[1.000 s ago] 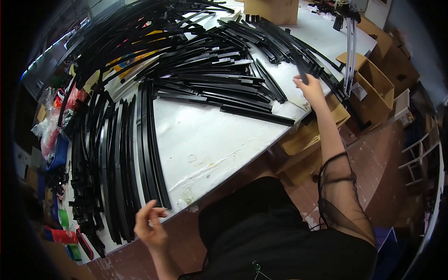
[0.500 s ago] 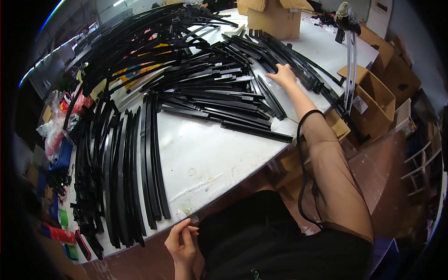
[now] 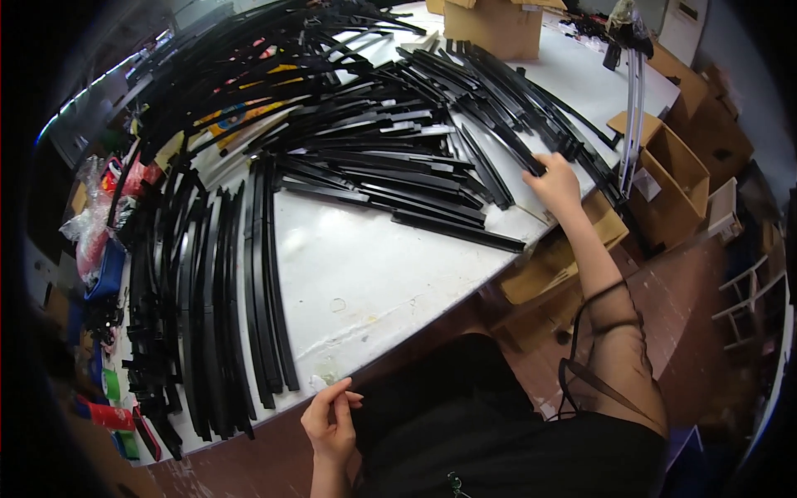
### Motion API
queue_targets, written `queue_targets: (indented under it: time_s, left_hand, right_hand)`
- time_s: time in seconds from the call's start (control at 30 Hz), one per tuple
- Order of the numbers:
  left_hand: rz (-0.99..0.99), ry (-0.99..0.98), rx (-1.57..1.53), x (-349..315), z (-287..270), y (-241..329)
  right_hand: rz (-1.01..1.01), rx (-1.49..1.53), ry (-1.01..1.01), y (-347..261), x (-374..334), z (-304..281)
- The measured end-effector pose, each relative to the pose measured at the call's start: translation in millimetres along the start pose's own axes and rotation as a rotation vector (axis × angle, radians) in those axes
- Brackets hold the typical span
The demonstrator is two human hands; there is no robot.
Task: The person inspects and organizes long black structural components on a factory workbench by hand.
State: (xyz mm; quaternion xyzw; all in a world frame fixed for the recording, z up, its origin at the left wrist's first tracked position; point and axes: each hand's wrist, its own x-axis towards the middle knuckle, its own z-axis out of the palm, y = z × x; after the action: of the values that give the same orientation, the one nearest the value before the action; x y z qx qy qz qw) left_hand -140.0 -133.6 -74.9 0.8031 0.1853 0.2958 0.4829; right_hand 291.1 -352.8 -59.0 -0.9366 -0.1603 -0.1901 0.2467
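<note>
Across the white table, my right hand (image 3: 554, 184) is closed on the near end of a long black strip (image 3: 498, 126). The strip lies slantwise, with its far end among the other strips at the back right. Several more black strips (image 3: 398, 173) are heaped crosswise in the middle, left of my right hand. By the table's front edge, my left hand (image 3: 330, 422) is raised with its thumb and fingers pressed together. Whatever is between those fingertips, if anything, cannot be made out. Long black strips (image 3: 217, 307) lie side by side on the left of the table.
The white table (image 3: 357, 274) has its front edge close to my body. A cardboard box (image 3: 491, 31) stands at its back, and open cartons (image 3: 677, 170) are beyond its right edge. A blue bin (image 3: 105, 272) and a red roll (image 3: 110, 417) are at the left.
My right hand has closed on the end of a black strip and drawn it nearer and to the right. My left hand has stayed nearly in place.
</note>
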Motion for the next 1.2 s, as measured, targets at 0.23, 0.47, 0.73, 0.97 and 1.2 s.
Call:
queue_targets:
  time_s: [0.23,0.47,0.73,0.97,1.2]
  left_hand:
    - [0.096,-0.155,0.0,26.9,22.4,5.6]
    - [0.175,-0.211,-0.04,27.7,37.8,10.9]
    - [0.28,-0.272,-0.017,27.2,42.7,18.6]
    - [0.393,-0.309,0.007,30.5,47.7,27.0]
    - [0.419,-0.324,0.051,30.6,49.1,30.9]
  right_hand:
    - [0.026,0.33,-0.029,29.0,-93.5,-21.8]
    - [0.504,0.967,-0.076,43.7,-109.2,-18.4]
    - [0.584,1.012,-0.209,47.0,-90.4,-26.1]
    - [0.334,0.627,0.359,57.5,-101.3,-30.2]
    - [0.305,0.952,0.515,5.8,-119.6,-71.5]
